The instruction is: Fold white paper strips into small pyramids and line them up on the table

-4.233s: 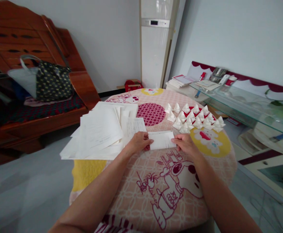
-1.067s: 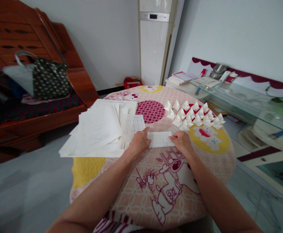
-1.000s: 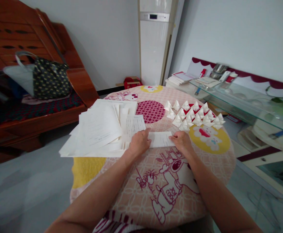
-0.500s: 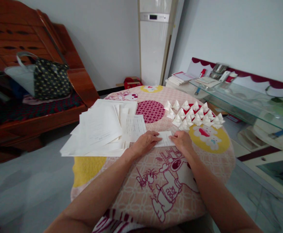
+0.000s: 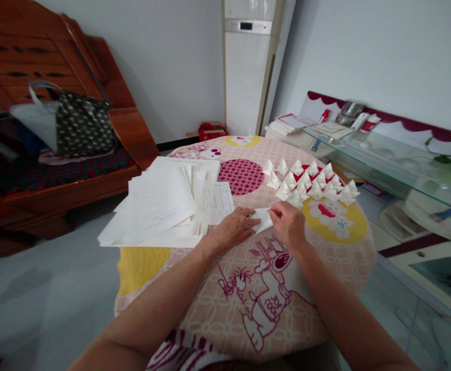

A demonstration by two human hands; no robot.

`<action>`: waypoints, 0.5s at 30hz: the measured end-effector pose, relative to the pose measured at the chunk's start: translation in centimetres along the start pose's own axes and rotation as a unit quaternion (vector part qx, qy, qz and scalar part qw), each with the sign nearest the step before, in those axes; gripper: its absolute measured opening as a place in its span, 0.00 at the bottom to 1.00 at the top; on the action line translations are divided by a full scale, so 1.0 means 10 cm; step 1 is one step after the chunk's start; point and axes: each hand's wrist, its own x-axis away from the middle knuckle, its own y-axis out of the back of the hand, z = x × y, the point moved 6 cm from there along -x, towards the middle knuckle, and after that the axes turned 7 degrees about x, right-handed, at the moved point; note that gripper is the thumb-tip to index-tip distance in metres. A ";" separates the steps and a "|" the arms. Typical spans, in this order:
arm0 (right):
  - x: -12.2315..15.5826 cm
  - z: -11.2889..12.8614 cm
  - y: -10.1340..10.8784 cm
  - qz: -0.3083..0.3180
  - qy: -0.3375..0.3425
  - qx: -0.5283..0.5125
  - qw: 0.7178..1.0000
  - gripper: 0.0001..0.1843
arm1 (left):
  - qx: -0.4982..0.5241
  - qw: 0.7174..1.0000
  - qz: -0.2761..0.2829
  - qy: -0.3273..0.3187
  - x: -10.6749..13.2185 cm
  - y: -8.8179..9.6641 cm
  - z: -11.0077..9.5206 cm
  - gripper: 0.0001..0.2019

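Observation:
A small piece of white paper (image 5: 263,218) lies on the patterned tablecloth (image 5: 225,288) between my hands. My left hand (image 5: 237,224) rests flat on its left part, fingers stretched out over it. At the right end, my right hand (image 5: 288,222) is closed, pinching the paper's edge between thumb and fingers. Beyond my right hand stand several folded paper boats (image 5: 304,183), white and pointed, set close together in rows. Left of my left hand is a stack of white paper sheets (image 5: 159,201), with a smaller sheet of handwriting (image 5: 217,202) at its right side.
A wooden bench (image 5: 128,139) with a dotted bag (image 5: 84,123) stands at the left. On the right is a glass shelf (image 5: 395,162) with cups and papers, close to the table. A tall white air conditioner (image 5: 246,77) stands behind the table.
My right hand has closed on the paper's right end and turned; that end is now folded or lifted, and the visible paper is narrower. My left hand has stayed nearly in place.

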 end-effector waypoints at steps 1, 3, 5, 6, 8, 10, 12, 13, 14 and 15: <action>0.02 0.05 0.05 -0.027 0.014 0.014 0.999 0.07 | 0.000 1.000 0.000 0.001 0.00 0.00 0.00 0.18; 0.04 0.13 0.09 -0.051 0.034 0.022 0.998 0.09 | 0.001 1.000 -0.004 0.003 0.00 0.00 -0.01 0.18; 0.05 0.20 0.04 -0.019 0.053 -0.007 0.998 0.08 | 0.005 1.000 -0.006 0.000 -0.01 0.00 0.00 0.18; 0.06 0.23 -0.01 0.014 0.063 -0.022 0.998 0.08 | 0.008 1.000 -0.008 -0.004 -0.01 0.00 -0.01 0.18; 0.08 0.27 -0.16 0.092 0.074 -0.027 0.993 0.07 | 0.010 1.000 -0.012 -0.010 -0.02 0.00 -0.01 0.17; 0.10 0.26 -0.29 0.161 0.060 -0.006 0.985 0.07 | 0.005 1.000 -0.014 -0.004 -0.02 0.00 -0.01 0.17; 0.10 0.19 -0.36 0.213 0.033 0.004 0.976 0.07 | 0.003 1.000 -0.010 0.012 -0.02 0.01 0.00 0.19; 0.10 0.16 -0.38 0.233 0.018 0.000 0.972 0.07 | 0.004 1.000 -0.007 0.021 -0.02 0.01 0.00 0.20; 0.10 0.12 -0.39 0.248 0.004 -0.008 0.969 0.07 | 0.007 1.000 -0.004 0.027 -0.02 0.01 0.00 0.21; 0.09 0.10 -0.38 0.260 -0.008 -0.017 0.965 0.07 | 0.010 1.000 -0.002 0.029 -0.02 0.02 0.00 0.22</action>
